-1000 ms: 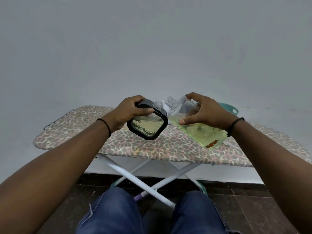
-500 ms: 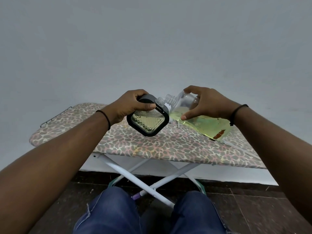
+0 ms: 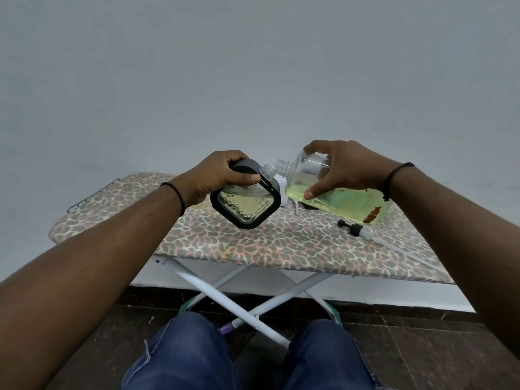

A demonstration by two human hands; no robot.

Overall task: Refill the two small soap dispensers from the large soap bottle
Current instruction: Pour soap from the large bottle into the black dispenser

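Above a leopard-print ironing board (image 3: 253, 243), the left hand (image 3: 216, 175) is gripping a small square dispenser (image 3: 246, 204), fingers curled over its black top and thumb pressing its near side. That dispenser is tilting toward the right, its open clear neck (image 3: 266, 173) pointing at the bottle's mouth, with yellowish soap showing behind its patterned face. The right hand (image 3: 346, 167) is holding the large clear bottle (image 3: 337, 192) tipped on its side, fingers wrapping over the top and thumb pressing the near wall. Its threaded mouth (image 3: 282, 166) is sitting just beside the dispenser's neck; whether they are touching is unclear. Yellow-green soap is pooling along the bottle's lower side. A black pump head (image 3: 351, 226) with a clear tube is lying on the board under the right wrist. Blue-jeaned knees (image 3: 183, 358) are showing below.
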